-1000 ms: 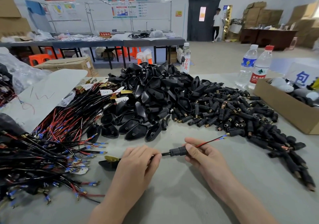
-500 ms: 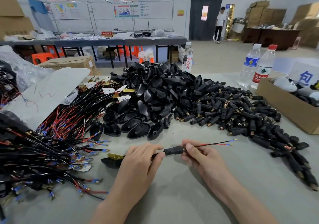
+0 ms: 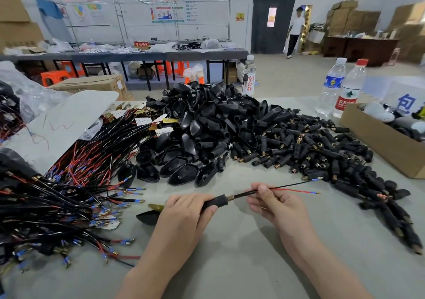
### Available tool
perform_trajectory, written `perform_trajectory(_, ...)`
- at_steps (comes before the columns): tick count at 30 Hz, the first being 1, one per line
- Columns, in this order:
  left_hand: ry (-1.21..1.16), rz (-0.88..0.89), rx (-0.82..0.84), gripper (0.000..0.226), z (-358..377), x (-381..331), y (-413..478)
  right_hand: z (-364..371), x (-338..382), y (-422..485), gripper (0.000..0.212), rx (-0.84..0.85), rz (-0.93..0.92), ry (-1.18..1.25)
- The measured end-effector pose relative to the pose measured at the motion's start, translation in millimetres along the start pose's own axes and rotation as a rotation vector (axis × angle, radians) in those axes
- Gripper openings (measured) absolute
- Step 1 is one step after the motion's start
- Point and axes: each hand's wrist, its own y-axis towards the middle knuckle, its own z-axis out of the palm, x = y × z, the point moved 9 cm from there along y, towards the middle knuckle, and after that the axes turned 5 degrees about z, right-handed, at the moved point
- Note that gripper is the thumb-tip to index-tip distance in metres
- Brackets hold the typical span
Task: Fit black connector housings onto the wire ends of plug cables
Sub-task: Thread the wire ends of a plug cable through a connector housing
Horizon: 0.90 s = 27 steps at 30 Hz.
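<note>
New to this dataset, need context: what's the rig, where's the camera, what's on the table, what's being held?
There is no robot here. A person works with bare hands, and the single picture comes from a wide-angle camera worn on their head, looking forward and down.

The left hand grips a black housing with a brass tip. The right hand pinches the cable coming out of it, and the cable's red and black wires stick out to the right.

On the grey table lie a bundle of cables at the left, a heap of plug shells in the middle and a heap of small housings at the right. Farther right are a box and two water bottles.
</note>
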Motion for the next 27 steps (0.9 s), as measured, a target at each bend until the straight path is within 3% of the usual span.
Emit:
perform_trajectory(7, 0.095, -0.01, -0.014, 0.03, -2.5, 4.5, 0.4, -31.6, 8.4, 6.6, 0.02, -0.162, -0.004, 0.145)
perform_trajectory(12, 0.036, -0.037, 0.028, 0.03, 2.1, 6.1, -1.2, -0.3, -11.3, 3.5, 0.031, 0.011, 0.1, 0.189)
perform_trajectory(15, 0.018, -0.042, 0.048, 0.03, 3.9, 7.4, -1.1, 6.5, -16.1, 0.6, 0.024, 0.037, 0.104, 0.114)
perform_trajectory(21, 0.0, -0.066, 0.058, 0.03, 4.3, 11.5, -2.1, -24.3, 2.3, 7.3, 0.022, -0.143, -0.016, 0.113)
perform_trajectory(24, -0.003, -0.108, 0.048, 0.032, 1.0, 18.9, -3.2, -57.9, 17.0, 9.3, 0.017, -0.274, -0.065, 0.269)
perform_trajectory(27, -0.002, -0.09, 0.044, 0.03, 2.9, 16.4, -3.1, -58.9, 17.9, 6.8, 0.027, -0.234, -0.028, 0.341)
